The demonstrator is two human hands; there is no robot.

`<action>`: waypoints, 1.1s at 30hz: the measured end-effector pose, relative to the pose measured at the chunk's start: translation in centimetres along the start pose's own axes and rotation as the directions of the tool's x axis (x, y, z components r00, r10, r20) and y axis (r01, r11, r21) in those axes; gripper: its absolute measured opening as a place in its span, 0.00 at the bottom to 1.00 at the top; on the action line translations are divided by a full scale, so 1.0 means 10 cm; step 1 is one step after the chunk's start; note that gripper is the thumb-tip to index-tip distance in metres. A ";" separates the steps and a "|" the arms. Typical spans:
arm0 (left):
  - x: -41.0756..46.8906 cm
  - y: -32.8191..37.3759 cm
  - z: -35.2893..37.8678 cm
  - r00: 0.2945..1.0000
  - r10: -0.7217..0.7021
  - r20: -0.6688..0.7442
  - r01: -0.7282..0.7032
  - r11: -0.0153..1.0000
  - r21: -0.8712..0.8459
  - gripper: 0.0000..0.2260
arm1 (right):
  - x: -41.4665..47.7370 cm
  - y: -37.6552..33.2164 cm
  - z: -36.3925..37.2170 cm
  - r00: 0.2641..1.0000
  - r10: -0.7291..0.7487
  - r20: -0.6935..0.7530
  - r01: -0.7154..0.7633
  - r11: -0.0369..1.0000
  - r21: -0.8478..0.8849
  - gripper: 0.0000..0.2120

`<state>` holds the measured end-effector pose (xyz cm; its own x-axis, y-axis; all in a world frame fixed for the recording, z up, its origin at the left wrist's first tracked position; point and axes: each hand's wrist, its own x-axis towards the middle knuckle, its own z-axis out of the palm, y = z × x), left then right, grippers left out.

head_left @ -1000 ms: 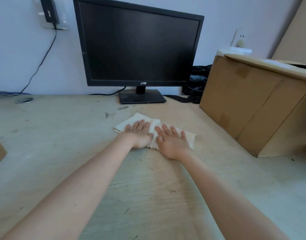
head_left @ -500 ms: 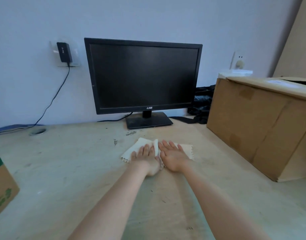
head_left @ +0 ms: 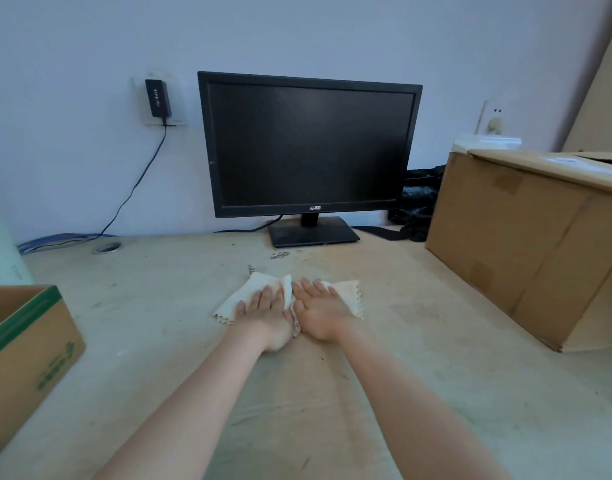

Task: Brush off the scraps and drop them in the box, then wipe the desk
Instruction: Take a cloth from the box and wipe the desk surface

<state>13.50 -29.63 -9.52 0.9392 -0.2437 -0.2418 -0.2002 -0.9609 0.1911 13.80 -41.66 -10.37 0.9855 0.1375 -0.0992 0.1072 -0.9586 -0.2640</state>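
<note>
Head view, left hand (head_left: 268,315) and right hand (head_left: 318,311) side by side, fingers (head_left: 264,295) flat, pressing cloth (head_left: 254,289) on desk (head_left: 159,306)

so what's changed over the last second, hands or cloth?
Both hands, left and right, closed in until they touch, bunching the cloth into a ridge between them. The view tilted up, bringing the green-edged box into frame. Nothing taken hold of or let go: palms stay flat on the cloth. Monitor and big carton unmoved.

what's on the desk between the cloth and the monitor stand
In the head view, a small cluster of dark scraps lies on the desk between the cloth and the monitor stand.
</note>
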 end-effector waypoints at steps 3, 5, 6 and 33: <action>-0.16 -0.10 0.03 0.999 0.035 0.001 -0.035 0.999 0.023 0.24 | -0.18 -0.07 0.03 0.999 -0.048 0.010 0.048 0.999 -0.009 0.25; -0.28 -0.16 0.06 0.997 0.063 0.032 -0.065 0.997 0.039 0.25 | -0.34 -0.10 0.06 0.996 -0.078 0.032 0.079 0.997 -0.023 0.25; -0.34 -0.17 0.07 0.996 0.077 0.049 -0.079 0.996 0.049 0.25 | -0.43 -0.10 0.08 0.995 -0.094 0.040 0.095 0.995 -0.030 0.25; -0.52 0.63 0.10 0.923 0.160 -0.349 -0.327 0.802 -0.499 0.18 | -0.90 0.16 -0.01 0.949 0.189 -0.252 0.042 0.719 0.694 0.22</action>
<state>7.04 -34.58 -8.02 0.9327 -0.3326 0.1391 -0.3287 -0.6259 0.7072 5.09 -44.46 -9.84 0.9888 -0.1130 0.0978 0.0268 -0.5100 -0.8597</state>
